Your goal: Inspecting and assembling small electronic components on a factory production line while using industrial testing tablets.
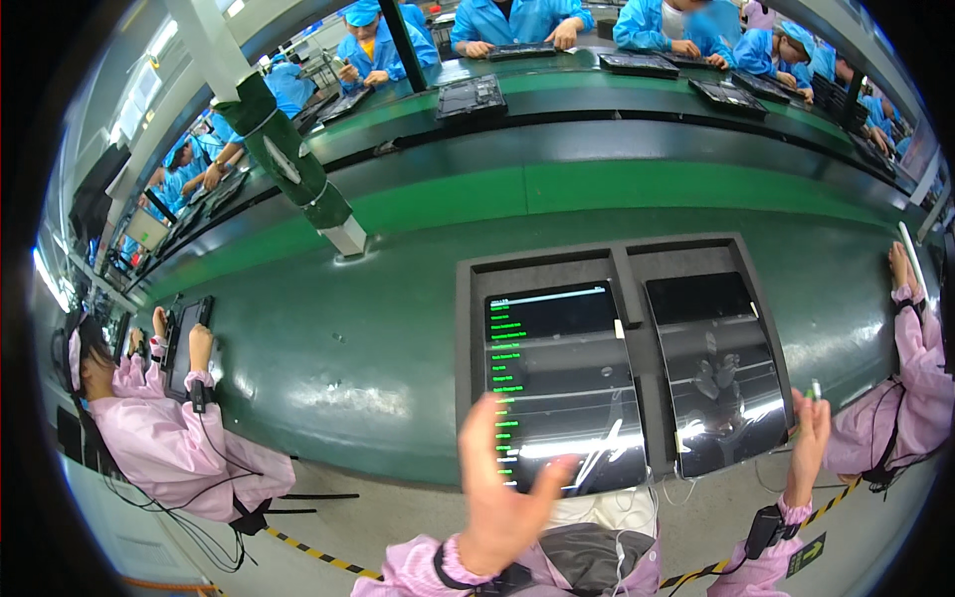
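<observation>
Two dark tablets lie side by side in a grey foam tray [627, 257]. The left tablet [557, 398] is lit, with a list of green text lines down its left side. The right tablet [711, 368] has a dark screen and a glossy film showing reflections. My left hand [507, 497] is over the lower left part of the lit tablet, thumb and fingers apart, holding nothing; whether it touches the screen I cannot tell. Beside the right tablet's lower right edge, my right hand [808, 443] pinches a small white and green piece [816, 389], too small to name.
Green worktable [338, 348] extends both ways, with a wrapped post [288, 164] at the back left. A person in pink [189, 448] works at the left, another [900, 398] at the right. Across a raised ledge, people in blue handle dark panels [471, 97]. Thin white cables hang near the tablets.
</observation>
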Demonstrator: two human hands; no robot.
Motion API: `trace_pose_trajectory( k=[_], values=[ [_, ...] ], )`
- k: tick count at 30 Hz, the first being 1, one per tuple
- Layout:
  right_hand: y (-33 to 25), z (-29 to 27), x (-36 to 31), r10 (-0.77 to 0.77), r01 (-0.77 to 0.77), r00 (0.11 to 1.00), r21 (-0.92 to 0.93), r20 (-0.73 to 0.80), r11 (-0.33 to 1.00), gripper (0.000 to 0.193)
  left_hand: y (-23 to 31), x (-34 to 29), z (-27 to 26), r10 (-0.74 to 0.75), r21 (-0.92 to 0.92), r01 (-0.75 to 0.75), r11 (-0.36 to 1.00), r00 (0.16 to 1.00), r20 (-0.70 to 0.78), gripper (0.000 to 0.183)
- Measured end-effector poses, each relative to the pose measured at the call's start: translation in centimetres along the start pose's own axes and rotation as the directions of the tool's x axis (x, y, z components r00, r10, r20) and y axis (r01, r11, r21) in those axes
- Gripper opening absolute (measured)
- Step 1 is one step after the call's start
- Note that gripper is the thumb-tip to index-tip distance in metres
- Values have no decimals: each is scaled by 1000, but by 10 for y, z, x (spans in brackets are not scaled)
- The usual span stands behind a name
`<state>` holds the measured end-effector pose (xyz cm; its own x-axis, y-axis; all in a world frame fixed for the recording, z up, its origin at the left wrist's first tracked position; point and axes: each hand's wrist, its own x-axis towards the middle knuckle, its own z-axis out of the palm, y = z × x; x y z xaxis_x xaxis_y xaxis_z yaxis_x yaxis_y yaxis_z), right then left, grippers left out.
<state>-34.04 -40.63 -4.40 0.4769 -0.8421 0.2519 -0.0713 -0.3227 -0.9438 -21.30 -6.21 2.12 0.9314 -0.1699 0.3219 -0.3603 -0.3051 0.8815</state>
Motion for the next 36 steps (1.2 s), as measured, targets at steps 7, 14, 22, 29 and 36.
trace_pose_trajectory(
  k=[7,14,22,29,36],
  values=[
    [-4,22,-23,14,-17,994,23,106,1000,28,-70,-21,-53,-315,-70,307,949,928,-200,43],
    [-56,118,-98,-131,150,940,-35,314,988,28,-129,-26,-138,-350,-309,175,935,608,-713,57],
    [-102,252,-183,-460,49,509,508,728,860,18,-90,9,-129,247,199,-158,967,398,-884,51],
    [-98,230,-146,-67,-273,710,362,701,891,19,-4,64,-14,78,-403,-277,872,893,-443,33],
    [-90,192,-52,27,-226,863,338,505,914,19,-24,140,95,-356,-702,439,560,893,275,31]
  ],
)
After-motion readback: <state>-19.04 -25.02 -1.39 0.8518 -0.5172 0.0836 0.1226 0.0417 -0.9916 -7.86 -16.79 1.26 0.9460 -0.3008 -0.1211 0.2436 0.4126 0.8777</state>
